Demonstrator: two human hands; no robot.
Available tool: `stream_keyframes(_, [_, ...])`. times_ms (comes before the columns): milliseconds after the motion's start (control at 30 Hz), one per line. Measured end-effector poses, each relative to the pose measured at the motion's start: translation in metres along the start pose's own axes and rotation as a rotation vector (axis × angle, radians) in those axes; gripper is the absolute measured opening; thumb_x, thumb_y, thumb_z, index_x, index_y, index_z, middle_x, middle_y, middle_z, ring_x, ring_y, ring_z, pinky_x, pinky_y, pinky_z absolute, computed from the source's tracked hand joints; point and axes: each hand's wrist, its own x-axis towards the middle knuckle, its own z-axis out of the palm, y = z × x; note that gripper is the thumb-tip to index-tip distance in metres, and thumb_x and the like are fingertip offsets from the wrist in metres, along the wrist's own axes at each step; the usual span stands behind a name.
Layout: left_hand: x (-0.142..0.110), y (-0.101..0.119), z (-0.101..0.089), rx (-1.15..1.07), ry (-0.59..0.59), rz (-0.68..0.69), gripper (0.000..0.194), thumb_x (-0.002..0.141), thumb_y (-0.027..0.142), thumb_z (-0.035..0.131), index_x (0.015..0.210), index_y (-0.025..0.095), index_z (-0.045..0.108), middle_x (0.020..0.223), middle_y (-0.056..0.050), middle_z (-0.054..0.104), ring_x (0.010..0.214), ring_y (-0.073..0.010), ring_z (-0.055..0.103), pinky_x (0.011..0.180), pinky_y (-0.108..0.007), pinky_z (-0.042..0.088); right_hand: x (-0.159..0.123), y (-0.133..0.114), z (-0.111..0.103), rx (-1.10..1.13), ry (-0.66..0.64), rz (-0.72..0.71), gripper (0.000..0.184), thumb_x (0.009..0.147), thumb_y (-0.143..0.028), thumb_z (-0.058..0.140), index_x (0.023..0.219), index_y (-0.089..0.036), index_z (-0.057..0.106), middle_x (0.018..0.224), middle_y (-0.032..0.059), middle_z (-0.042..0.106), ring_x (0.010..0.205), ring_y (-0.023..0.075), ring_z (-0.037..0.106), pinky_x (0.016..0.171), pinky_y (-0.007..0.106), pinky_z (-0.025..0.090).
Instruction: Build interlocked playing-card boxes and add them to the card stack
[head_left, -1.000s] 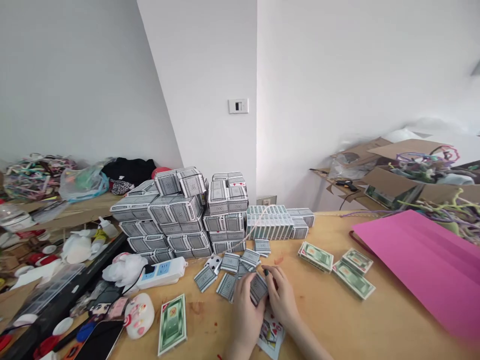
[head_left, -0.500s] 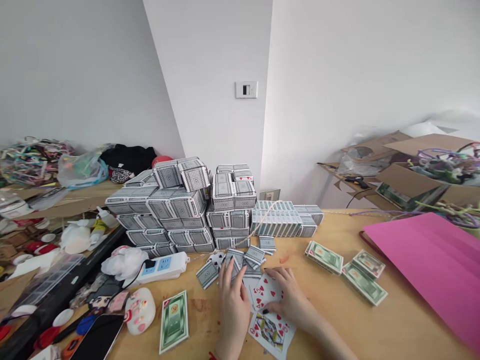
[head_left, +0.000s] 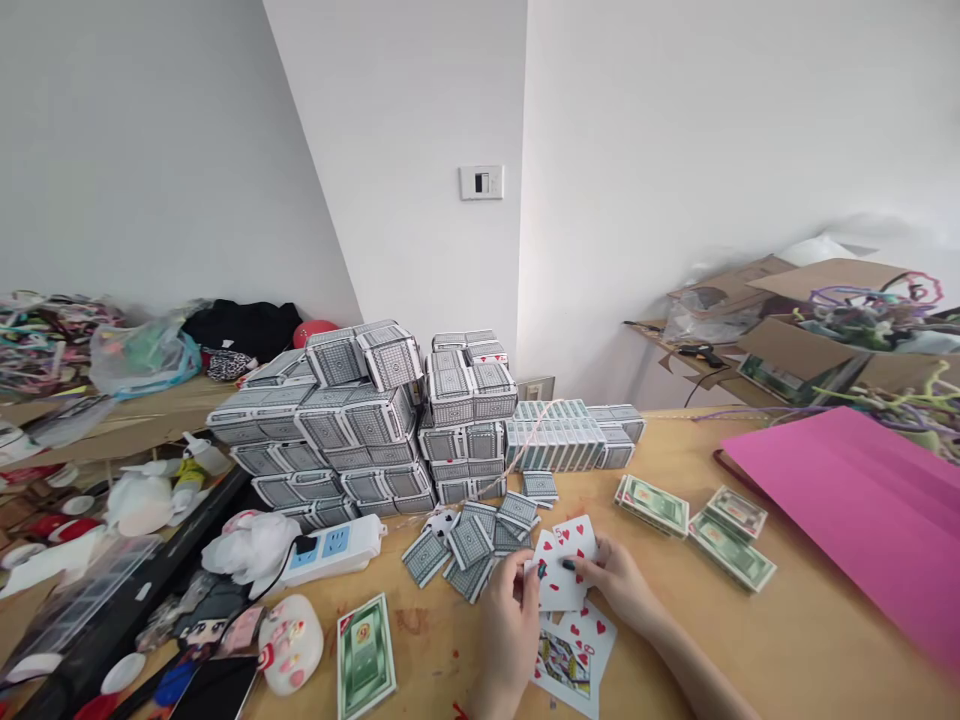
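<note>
My left hand (head_left: 514, 610) pinches the left edge of some heart playing cards (head_left: 556, 590), held face up and slightly fanned. At their right edge, my right hand (head_left: 611, 578) grips them too, its thumb lying over the front card, a five. Just below, a queen card (head_left: 561, 662) lies face up on the table with another heart card partly under it. Beyond my left hand, several folded card pieces (head_left: 470, 541) with grey patterned backs lie in a loose heap. Fingers behind the held cards are hidden.
Stacked blocks of folded cards (head_left: 356, 415) stand at the back, beside a row of green-white folded pieces (head_left: 555, 437). Green card packs (head_left: 731, 550) lie right, near a pink sheet (head_left: 832, 530). A white power strip (head_left: 337, 548), a green box (head_left: 366, 655) and a phone (head_left: 214, 690) sit left.
My left hand has left the folded pieces and moved right and nearer to take the cards' left edge. The heart cards are now lifted between both hands. The view has shifted slightly.
</note>
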Motion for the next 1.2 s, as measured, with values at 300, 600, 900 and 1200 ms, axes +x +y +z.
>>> stream_keyframes(300, [0.003,0.01,-0.002,-0.05,0.025,-0.031,0.019,0.085,0.03,0.041,0.08,0.019,0.056,0.075,-0.004,0.06,0.07,-0.0165,0.057,0.066,-0.027,0.045,-0.006,0.007,-0.007,0.093,0.055,-0.028,0.041,0.069,-0.052,0.063,0.082,-0.013,0.059,0.077,0.0095,0.069,0.071,0.0248,0.065,0.063,0.036,0.052])
stream_keyframes(600, [0.003,0.003,0.005,-0.118,0.138,-0.028,0.02,0.084,0.032,0.043,0.073,0.019,0.054,0.07,-0.003,0.058,0.066,-0.016,0.055,0.063,-0.025,0.045,-0.02,0.014,-0.009,0.016,0.211,-0.018,0.044,0.067,-0.056,0.061,0.073,-0.013,0.067,0.072,0.0064,0.068,0.073,0.0244,0.062,0.066,0.031,0.051])
stream_keyframes(900, [0.0,0.005,0.002,-0.003,0.06,-0.053,0.017,0.083,0.028,0.043,0.074,0.019,0.055,0.072,-0.004,0.059,0.071,-0.0177,0.056,0.066,-0.026,0.043,-0.023,0.029,-0.007,0.031,0.408,0.066,0.045,0.064,-0.059,0.061,0.068,-0.014,0.063,0.059,0.0043,0.065,0.057,0.0213,0.059,0.049,0.027,0.049])
stream_keyframes(1200, [-0.001,0.016,-0.001,-0.065,0.024,-0.153,0.02,0.084,0.032,0.041,0.08,0.019,0.056,0.074,-0.006,0.061,0.072,-0.0198,0.057,0.069,-0.029,0.043,-0.024,0.021,-0.009,-0.039,0.327,0.044,0.041,0.067,-0.056,0.061,0.07,-0.015,0.064,0.064,0.0049,0.068,0.06,0.0219,0.061,0.051,0.026,0.048])
